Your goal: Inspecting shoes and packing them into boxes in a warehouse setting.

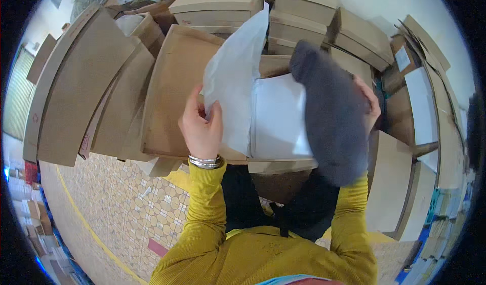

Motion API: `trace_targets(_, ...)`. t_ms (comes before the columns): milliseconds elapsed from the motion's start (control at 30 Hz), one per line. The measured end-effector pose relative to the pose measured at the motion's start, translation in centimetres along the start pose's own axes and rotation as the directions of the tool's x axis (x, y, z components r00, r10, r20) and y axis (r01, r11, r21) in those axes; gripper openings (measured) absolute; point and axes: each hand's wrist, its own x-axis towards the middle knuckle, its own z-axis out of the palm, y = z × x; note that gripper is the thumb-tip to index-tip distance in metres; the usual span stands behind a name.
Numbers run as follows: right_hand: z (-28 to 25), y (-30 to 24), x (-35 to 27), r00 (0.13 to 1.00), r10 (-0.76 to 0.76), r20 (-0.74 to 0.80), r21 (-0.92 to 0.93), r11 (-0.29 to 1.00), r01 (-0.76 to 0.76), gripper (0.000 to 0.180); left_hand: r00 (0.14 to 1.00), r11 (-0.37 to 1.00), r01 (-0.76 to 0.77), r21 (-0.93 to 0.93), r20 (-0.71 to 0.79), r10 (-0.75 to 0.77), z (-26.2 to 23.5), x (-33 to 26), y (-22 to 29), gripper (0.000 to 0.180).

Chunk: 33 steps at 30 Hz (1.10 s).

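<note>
My left hand (201, 125) pinches the near edge of a sheet of white tissue paper (230, 77), which stands up at a slant. My right hand (368, 103) is wrapped around the outer side of a long dark grey, boot-shaped thing (334, 118); motion blurs it, and it hides part of that hand. Below and between them lies an open cardboard box (283, 167), with white paper (280, 115) lining its inside. A shallow brown cardboard lid or tray (172, 90) sits to its left, partly behind the tissue paper and my left hand.
Closed cardboard boxes (217, 1) stand stacked along the far side. Large cardboard pieces (86, 82) lean at the left, and more boxes and flaps (395, 178) crowd the right. Patterned floor (147, 199) with a yellow line shows at the lower left.
</note>
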Motion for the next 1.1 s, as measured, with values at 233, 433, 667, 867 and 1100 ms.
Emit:
trace_targets(233, 7.0, 5.7, -1.3, 0.885, -0.127, 0.447, -0.238, 0.937, 0.254, 0.026, 0.997, 1.000, -0.031, 0.000, -0.075, 0.031, -0.7, 0.4, -2.2, 0.039)
trace_targets(433, 5.3, 12.7, -5.1, 0.863, 0.335, 0.379, -0.485, 0.866, -0.124, 0.049, 0.990, 0.998, -0.024, 0.054, 0.142, 0.016, 0.7, 0.2, -2.0, 0.038)
trace_targets(667, 11.6, 10.6, -7.4, 0.942, 0.288, 0.169, -0.611, 0.781, -0.129, 0.054, 0.961, 0.991, -0.085, -0.107, 0.254, 0.110, 4.0, -0.8, -2.6, 0.038)
trace_targets(867, 5.7, 15.8, -10.2, 0.825, 0.533, 0.187, -0.232, 0.840, -0.490, 0.048, 0.684, 0.968, -0.223, -0.119, 0.688, 0.242, 7.5, -4.3, -2.2, 0.054)
trace_targets(1100, 2.4, 7.4, -5.4, 0.627, 0.779, -0.014, -0.128, 0.621, -0.773, 0.032, 0.504, 0.865, 0.306, -0.398, 0.838, 0.207, -0.8, -8.2, -6.6, 0.035)
